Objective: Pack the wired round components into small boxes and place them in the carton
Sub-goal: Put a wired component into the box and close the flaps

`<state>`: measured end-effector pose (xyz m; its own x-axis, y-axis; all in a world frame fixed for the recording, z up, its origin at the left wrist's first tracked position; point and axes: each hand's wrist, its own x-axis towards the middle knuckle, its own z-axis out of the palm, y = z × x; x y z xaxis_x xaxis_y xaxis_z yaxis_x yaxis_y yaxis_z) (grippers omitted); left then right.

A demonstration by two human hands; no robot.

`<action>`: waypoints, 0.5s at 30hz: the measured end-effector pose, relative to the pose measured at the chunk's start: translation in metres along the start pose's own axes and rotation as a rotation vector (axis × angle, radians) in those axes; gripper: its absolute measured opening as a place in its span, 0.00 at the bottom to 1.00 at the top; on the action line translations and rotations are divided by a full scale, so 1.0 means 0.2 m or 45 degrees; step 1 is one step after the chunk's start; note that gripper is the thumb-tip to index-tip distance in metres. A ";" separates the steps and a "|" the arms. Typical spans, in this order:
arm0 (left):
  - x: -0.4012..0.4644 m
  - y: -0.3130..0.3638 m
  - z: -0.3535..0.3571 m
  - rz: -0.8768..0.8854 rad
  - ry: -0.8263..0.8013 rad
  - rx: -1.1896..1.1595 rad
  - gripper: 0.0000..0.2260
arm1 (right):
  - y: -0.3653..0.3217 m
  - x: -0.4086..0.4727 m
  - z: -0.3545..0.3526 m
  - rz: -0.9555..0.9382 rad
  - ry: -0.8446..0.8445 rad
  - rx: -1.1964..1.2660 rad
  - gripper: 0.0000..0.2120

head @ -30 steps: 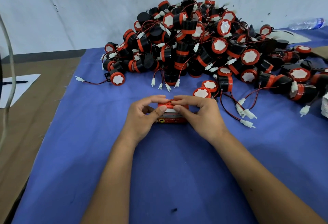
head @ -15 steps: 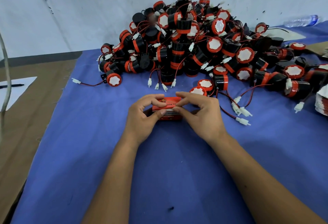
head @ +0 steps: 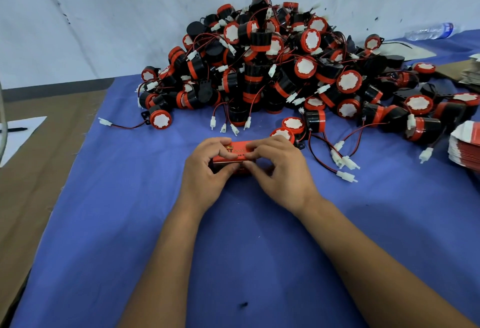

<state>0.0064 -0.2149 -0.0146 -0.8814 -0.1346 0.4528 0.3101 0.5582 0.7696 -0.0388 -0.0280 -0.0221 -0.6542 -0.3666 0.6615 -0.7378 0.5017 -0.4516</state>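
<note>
Both hands, left hand (head: 207, 169) and right hand (head: 278, 169), pinch the small red box (head: 235, 154) on the cloth. Probably steadying it to close the flap

- Both bare forearms reach from the near edge toward the middle of the scene, converging as they go far.
- The left hand (head: 205, 171) sits left of centre, back of the hand up, fingers curled over the top of a small red box (head: 235, 154), thumb tucked under its near side.
- The right hand (head: 279, 171) mirrors it on the right, fingers bent and pinching the box's top edge, thumb beneath.
- The fingertips of both hands nearly meet above the box.
</note>
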 end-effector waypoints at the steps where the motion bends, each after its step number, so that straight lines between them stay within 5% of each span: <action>1: 0.00 0.00 -0.01 0.002 0.015 0.026 0.08 | -0.01 0.00 0.00 -0.017 -0.006 -0.040 0.06; 8: -0.02 0.00 -0.01 0.118 0.169 0.295 0.10 | -0.06 0.00 0.00 -0.092 -0.074 -0.136 0.13; 15: -0.02 0.00 0.02 0.082 0.191 0.308 0.11 | -0.07 0.01 0.01 -0.071 -0.059 -0.173 0.06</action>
<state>0.0084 -0.2109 -0.0174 -0.7946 -0.2017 0.5727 0.2541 0.7461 0.6154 -0.0297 -0.0370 -0.0156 -0.6218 -0.4313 0.6537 -0.7463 0.5794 -0.3277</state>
